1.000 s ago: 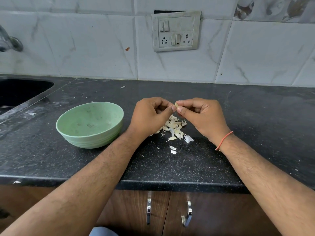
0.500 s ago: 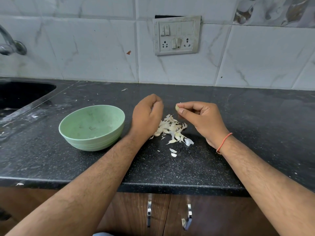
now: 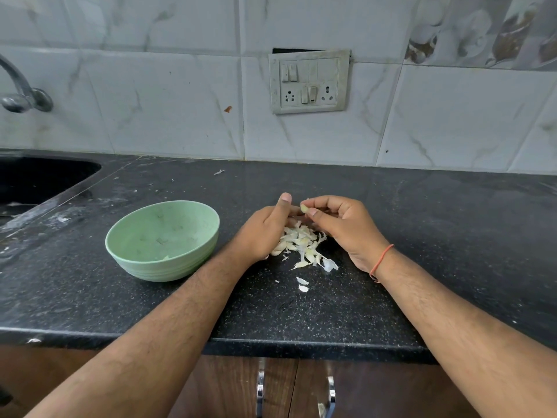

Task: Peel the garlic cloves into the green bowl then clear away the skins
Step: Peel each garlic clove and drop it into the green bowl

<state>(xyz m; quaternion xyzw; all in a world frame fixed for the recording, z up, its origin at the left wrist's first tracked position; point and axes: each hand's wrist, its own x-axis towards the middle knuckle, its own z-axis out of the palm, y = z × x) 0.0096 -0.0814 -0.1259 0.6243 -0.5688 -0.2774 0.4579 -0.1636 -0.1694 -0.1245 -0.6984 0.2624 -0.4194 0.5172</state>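
Note:
A green bowl (image 3: 162,239) stands on the black counter, left of my hands. A pile of pale garlic skins and cloves (image 3: 301,244) lies on the counter between my wrists. My right hand (image 3: 340,227) pinches a small garlic clove (image 3: 304,209) between thumb and fingertips above the pile. My left hand (image 3: 265,229) rests beside it, thumb raised, fingers reaching toward the clove; what its fingertips touch is hidden. Two loose skin bits (image 3: 302,284) lie nearer the counter's front edge.
A black sink (image 3: 36,182) is sunk into the counter at the left, with a metal tap (image 3: 21,95) above it. A switch and socket plate (image 3: 309,81) is on the tiled wall. Cabinet handles (image 3: 260,387) show below the counter edge.
My left hand dropped from the clove to the pile, then came back up beside my right hand, thumb raised. My right hand kept pinching the clove. The camera view has tilted upward.

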